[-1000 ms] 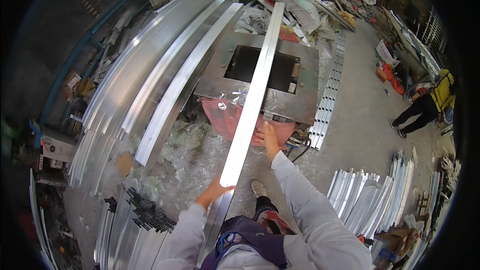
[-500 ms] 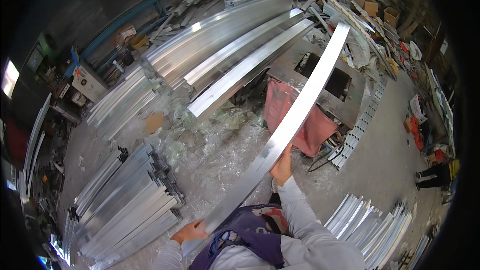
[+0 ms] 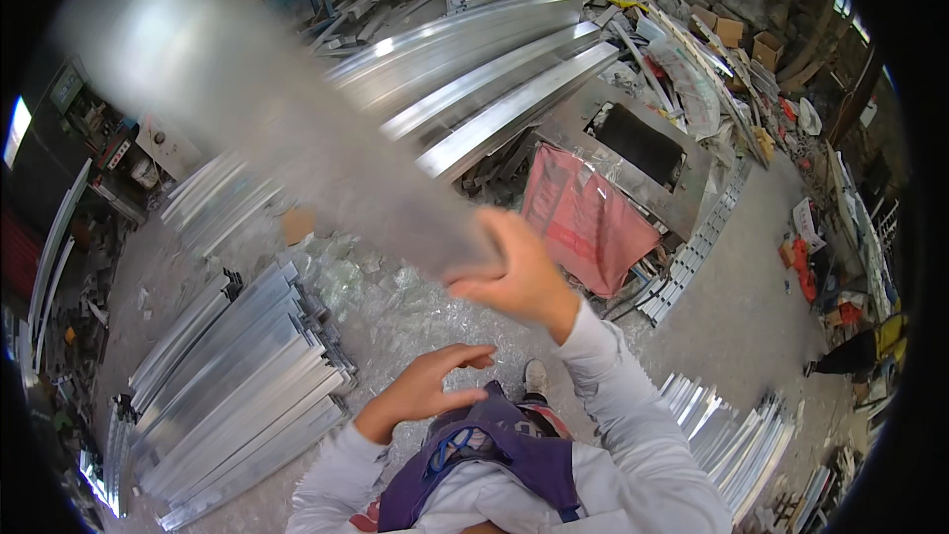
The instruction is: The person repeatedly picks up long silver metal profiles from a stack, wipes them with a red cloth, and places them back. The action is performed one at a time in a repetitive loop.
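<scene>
A long silver metal profile (image 3: 336,158) slants from the middle of the view up past the upper left, blurred by motion. My right hand (image 3: 529,272) grips it near its close end, thumb on one side and fingers on the other. Below that end, my left hand (image 3: 427,388) is off the profile, its fingers apart and nothing in it. Behind the raised profile, several similar long profiles (image 3: 524,109) lie side by side, partly hidden by it.
Bundled profiles (image 3: 237,386) lie on the floor at left, with another stack (image 3: 732,435) at lower right. A red cloth (image 3: 583,218) hangs from a metal bench (image 3: 643,138). Clear plastic wrap (image 3: 366,287) litters the floor. A person's dark-clothed leg (image 3: 845,356) shows at far right.
The profile has swung from slanting up to the right to slanting up to the left, its far end now closer to the camera. My left hand has let go of it.
</scene>
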The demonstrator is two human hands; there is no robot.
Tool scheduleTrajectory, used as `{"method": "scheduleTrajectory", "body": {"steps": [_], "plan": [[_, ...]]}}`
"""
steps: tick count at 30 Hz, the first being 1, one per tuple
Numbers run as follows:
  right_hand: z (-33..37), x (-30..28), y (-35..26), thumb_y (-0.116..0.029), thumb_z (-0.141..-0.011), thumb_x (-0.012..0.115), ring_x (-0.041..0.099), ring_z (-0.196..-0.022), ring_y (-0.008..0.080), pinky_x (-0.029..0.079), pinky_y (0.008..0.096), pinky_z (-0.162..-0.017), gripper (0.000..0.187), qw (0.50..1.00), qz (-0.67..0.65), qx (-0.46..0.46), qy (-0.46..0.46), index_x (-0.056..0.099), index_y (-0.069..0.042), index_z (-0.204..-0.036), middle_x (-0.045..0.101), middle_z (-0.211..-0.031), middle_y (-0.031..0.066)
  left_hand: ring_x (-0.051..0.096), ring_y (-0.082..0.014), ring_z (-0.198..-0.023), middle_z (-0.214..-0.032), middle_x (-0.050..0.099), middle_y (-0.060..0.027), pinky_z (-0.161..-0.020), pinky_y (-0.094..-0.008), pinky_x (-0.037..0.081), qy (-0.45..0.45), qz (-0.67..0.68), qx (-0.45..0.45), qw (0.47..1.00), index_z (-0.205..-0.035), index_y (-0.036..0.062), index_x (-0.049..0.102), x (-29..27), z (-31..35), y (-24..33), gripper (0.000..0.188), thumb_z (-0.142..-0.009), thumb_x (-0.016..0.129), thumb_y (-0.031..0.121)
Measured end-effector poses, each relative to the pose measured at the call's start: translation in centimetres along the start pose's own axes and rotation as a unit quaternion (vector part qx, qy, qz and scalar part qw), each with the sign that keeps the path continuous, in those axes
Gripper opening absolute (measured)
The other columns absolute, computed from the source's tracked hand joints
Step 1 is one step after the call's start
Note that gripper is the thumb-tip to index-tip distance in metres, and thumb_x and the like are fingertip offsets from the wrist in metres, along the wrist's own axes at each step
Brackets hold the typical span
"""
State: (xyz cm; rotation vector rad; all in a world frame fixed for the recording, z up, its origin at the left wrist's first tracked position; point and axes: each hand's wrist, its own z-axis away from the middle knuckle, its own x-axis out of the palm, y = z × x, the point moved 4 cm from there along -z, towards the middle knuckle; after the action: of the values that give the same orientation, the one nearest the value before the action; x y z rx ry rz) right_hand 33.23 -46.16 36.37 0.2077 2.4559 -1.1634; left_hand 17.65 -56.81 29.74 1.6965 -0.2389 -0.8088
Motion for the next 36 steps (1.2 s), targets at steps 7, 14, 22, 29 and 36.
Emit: {"method": "scheduleTrajectory", "body": {"steps": [7,14,22,29,36], "plan": [[8.0,9.7,3.0,-0.062,-0.065,0.077,0.058,-0.088,0.0361,0.049,0.0457,-0.076,0.070,0.951,0.107,-0.004,-0.291,0.058,-0.001,-0.093,0.061,-0.089,0.0175,0.066,-0.0312,-0.098,-0.107,0.069,-0.0158,-0.088,-0.0406,0.049,0.144,-0.282,0.038,0.948,-0.122,0.0046,0.063,-8.9,3.9,5.9,0.055,-0.075,0.080,0.029],[11.8,7.6,9.2,-0.062,-0.060,0.077,0.059,-0.089,0.0315,0.047,0.0407,-0.075,0.070,0.918,0.145,-0.059,-0.364,0.060,-0.003,-0.093,0.061,-0.086,0.0133,0.067,-0.0319,-0.096,-0.104,0.069,-0.0197,-0.085,-0.0383,0.050,-0.012,-0.171,-0.399,0.901,-0.127,0.0056,0.061,-8.4,9.9,-12.3,0.071,-0.076,0.076,0.053],[9.6,-0.7,19.8,-0.055,-0.054,0.081,0.056,-0.099,0.0275,0.042,0.0381,-0.082,0.073,0.881,0.188,-0.086,-0.426,0.058,-0.006,-0.104,0.058,-0.097,0.0089,0.059,-0.0201,-0.107,-0.120,0.064,-0.0146,-0.095,-0.0312,0.045,-0.229,0.080,-0.448,0.860,-0.136,-0.0032,0.050,-0.4,5.3,-22.1,0.082,-0.077,0.079,0.046],[4.4,-13.2,36.3,-0.036,-0.043,0.092,0.053,-0.106,0.0290,0.042,0.0411,-0.091,0.078,0.884,0.258,-0.073,-0.384,0.058,-0.011,-0.108,0.058,-0.104,0.0072,0.058,-0.0216,-0.114,-0.126,0.063,-0.0146,-0.100,-0.0315,0.043,-0.097,0.186,-0.437,0.875,-0.133,-0.0013,0.054,8.0,-17.5,-19.3,0.072,-0.079,0.078,0.039],[-5.2,-26.5,50.5,-0.022,-0.043,0.091,0.050,-0.112,0.0278,0.043,0.0338,-0.098,0.072,0.775,0.488,0.009,-0.401,0.062,-0.010,-0.107,0.057,-0.112,0.0082,0.065,-0.0263,-0.104,-0.116,0.067,-0.0182,-0.089,-0.0347,0.049,-0.040,0.150,-0.325,0.933,-0.124,-0.0038,0.060,13.7,-40.2,-26.4,0.073,-0.076,0.078,0.048]]}}
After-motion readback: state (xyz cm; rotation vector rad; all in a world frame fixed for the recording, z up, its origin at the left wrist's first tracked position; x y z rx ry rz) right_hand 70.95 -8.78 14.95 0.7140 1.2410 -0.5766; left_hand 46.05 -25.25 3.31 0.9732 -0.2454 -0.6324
